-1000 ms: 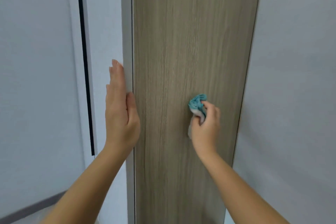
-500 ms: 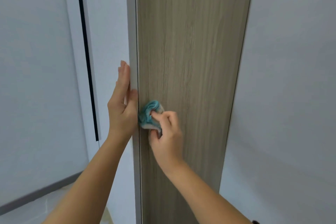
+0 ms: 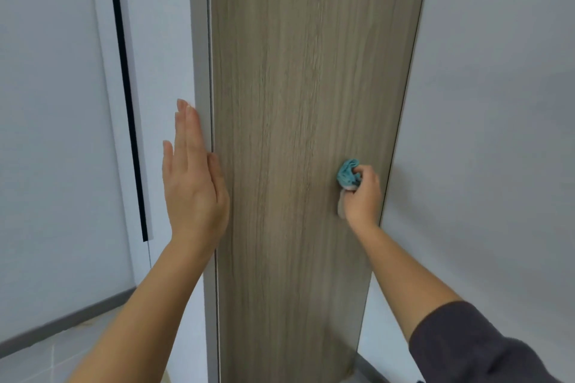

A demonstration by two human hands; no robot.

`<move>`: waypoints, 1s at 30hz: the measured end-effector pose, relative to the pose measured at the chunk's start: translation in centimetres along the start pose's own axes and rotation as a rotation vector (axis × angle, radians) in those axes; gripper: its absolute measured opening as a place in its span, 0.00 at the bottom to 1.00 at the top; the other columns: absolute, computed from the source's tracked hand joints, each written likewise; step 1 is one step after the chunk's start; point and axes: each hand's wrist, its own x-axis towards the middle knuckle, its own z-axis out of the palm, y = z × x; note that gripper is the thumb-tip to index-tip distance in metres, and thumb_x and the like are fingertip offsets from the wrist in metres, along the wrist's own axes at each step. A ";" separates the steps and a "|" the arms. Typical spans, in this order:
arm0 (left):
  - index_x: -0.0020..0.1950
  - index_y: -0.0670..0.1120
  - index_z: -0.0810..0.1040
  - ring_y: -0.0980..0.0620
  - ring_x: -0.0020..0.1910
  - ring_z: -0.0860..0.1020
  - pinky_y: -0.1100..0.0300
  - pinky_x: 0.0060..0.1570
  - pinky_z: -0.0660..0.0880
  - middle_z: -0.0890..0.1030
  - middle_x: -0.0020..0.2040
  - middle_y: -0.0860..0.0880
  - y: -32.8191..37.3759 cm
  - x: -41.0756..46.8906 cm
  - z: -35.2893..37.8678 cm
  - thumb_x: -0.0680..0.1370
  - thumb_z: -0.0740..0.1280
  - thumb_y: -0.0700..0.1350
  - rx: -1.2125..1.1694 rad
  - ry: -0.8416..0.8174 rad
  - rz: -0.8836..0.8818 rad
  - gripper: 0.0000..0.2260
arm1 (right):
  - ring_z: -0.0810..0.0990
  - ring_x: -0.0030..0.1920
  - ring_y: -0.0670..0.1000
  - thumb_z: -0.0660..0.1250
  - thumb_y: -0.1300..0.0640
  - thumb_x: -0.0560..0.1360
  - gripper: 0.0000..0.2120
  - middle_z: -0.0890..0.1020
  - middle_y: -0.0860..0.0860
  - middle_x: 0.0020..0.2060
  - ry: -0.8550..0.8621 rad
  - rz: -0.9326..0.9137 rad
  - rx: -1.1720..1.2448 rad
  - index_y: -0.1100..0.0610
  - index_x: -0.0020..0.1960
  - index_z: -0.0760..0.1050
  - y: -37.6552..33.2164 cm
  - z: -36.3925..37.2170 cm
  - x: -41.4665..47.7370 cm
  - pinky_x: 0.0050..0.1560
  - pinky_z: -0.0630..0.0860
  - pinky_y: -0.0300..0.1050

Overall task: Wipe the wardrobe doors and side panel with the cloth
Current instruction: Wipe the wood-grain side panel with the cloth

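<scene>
The wardrobe's wood-grain side panel (image 3: 295,102) fills the middle of the view, running top to bottom. My right hand (image 3: 362,196) grips a bunched teal cloth (image 3: 348,173) and presses it against the panel near its right edge. My left hand (image 3: 193,177) lies flat with straight fingers against the pale grey wardrobe door (image 3: 174,40), at the corner where the door meets the panel. A tall black handle strip (image 3: 127,96) runs down the door to the left of that hand.
A plain white wall (image 3: 497,102) stands right of the panel. Another white surface (image 3: 46,118) lies at the far left with a grey skirting (image 3: 62,323) and light tiled floor (image 3: 46,361) below.
My right hand swept the cloth from the panel's left edge across to its right edge. My left hand stayed flat at the door corner.
</scene>
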 end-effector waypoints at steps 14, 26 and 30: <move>0.79 0.48 0.46 0.54 0.78 0.53 0.39 0.73 0.59 0.52 0.79 0.54 -0.3 0.0 0.2 0.80 0.53 0.36 0.048 0.024 0.017 0.30 | 0.77 0.53 0.63 0.66 0.69 0.72 0.16 0.77 0.61 0.55 0.018 0.311 -0.250 0.61 0.59 0.71 8.8 -0.2 10.8 0.48 0.75 0.53; 0.79 0.49 0.48 0.57 0.77 0.53 0.42 0.74 0.57 0.53 0.79 0.55 -0.2 0.1 0.3 0.81 0.53 0.36 -0.078 0.014 -0.031 0.28 | 0.78 0.51 0.64 0.65 0.68 0.71 0.14 0.79 0.62 0.52 0.006 0.300 -0.242 0.62 0.57 0.72 9.6 -0.2 11.4 0.47 0.75 0.53; 0.79 0.46 0.48 0.56 0.78 0.53 0.38 0.74 0.56 0.54 0.79 0.51 -0.1 0.0 0.0 0.81 0.53 0.35 -0.122 -0.018 -0.039 0.28 | 0.77 0.48 0.59 0.64 0.68 0.71 0.14 0.78 0.59 0.52 0.044 0.245 -0.127 0.60 0.56 0.72 7.5 0.4 6.8 0.44 0.72 0.48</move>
